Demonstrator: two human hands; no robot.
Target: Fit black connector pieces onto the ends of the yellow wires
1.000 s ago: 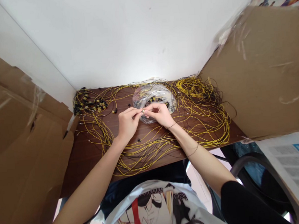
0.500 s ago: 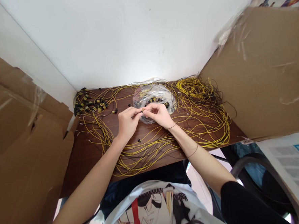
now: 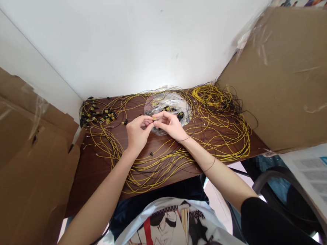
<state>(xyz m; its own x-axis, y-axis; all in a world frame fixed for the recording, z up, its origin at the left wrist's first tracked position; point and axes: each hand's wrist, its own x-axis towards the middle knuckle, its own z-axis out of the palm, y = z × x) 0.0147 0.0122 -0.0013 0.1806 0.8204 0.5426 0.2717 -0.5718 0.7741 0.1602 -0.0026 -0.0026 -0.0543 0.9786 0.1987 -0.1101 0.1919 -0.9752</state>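
Note:
My left hand [image 3: 137, 131] and my right hand [image 3: 170, 125] meet fingertip to fingertip above the middle of the brown table [image 3: 99, 167]. Both are closed in a pinch around one small yellowish piece [image 3: 154, 119], mostly hidden by the fingers, so its exact kind does not show. A dark wire runs by my right wrist and loops over the forearm. Behind the hands lies a clear plastic bag [image 3: 185, 105] with small black and yellow parts in it. A small black and yellow part [image 3: 124, 122] rests left of my left hand.
Black and yellow connector-like pieces [image 3: 96, 113] are heaped at the back left. Yellow and black wires [image 3: 161, 170] curve across the front to a coiled tangle [image 3: 211, 95] at the back right. Cardboard panels [image 3: 288, 74] flank the table, and a white wall [image 3: 147, 42] stands behind.
Both hands have shifted very slightly left in the picture, along with the whole view. The fingertips still pinch the small piece, its yellow part now showing a little differently.

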